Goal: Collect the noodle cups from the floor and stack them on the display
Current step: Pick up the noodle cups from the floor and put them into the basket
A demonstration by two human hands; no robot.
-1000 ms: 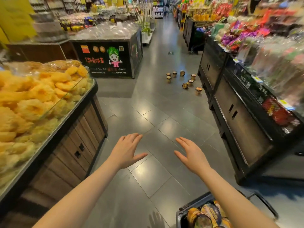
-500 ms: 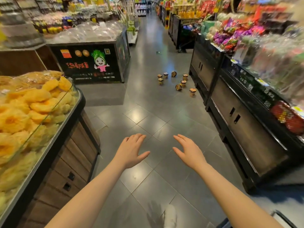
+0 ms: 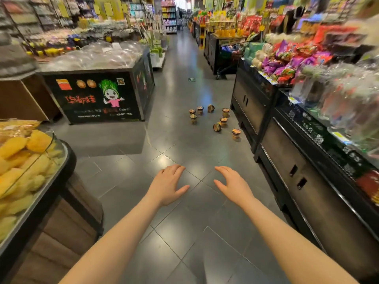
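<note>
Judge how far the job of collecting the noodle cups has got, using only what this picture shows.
Nothing looks done: eight noodle cups sit scattered on the floor beside the dark display, two tipped over. Nothing is in hand: the left hand and right hand are open and empty, well short of the cups. All collecting and stacking remains.

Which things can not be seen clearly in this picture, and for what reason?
- Noodle cups, head view: too far and small to read the labels; two seem to lie on their side.
- Goods on the right display: blurred by motion, and cut by the right edge.
- Far end of the aisle: too small and bright to make out.
- Left hand and right hand: palms face down, hidden.
</note>
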